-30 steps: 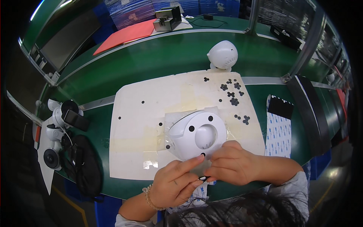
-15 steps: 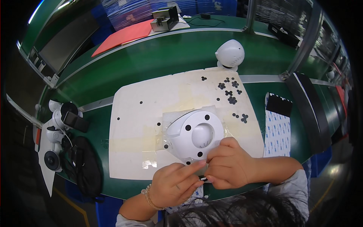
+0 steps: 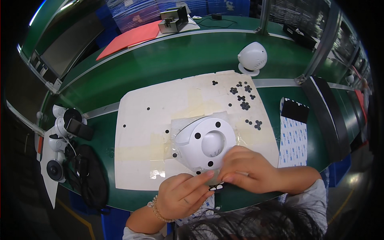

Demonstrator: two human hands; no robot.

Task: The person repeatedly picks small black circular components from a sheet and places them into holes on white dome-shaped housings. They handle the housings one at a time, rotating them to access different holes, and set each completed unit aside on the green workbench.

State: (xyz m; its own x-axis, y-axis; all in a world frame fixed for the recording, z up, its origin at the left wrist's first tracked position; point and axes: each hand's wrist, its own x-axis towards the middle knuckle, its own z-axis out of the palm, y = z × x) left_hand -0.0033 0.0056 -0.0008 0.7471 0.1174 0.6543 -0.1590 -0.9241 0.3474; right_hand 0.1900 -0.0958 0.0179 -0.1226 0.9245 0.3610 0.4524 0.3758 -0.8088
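Note:
Near the front edge of the board, my left hand (image 3: 180,196) holds a small black sheet of round pads (image 3: 216,187) with white round spots showing. My right hand (image 3: 250,170) is close beside it, its fingers curled and pinched together; whatever is between the fingertips is hidden. Just beyond both hands lies a white plastic housing (image 3: 188,150) with a round recess in its middle. Several black round pads (image 3: 210,164) are stuck on its face. A clear plastic sheet lies under the housing.
Loose black pads (image 3: 245,105) lie in clusters on the pale board (image 3: 136,168). A white rounded device (image 3: 253,58) stands on the green surface behind. Right of the board are a patterned backing strip (image 3: 294,140) and a long black bar (image 3: 328,120); left, a black pouch (image 3: 92,176) and white cameras (image 3: 56,168).
My right hand has shifted slightly up and right, away from the black sheet, uncovering more of its white spots. The white device at the back has moved to the right.

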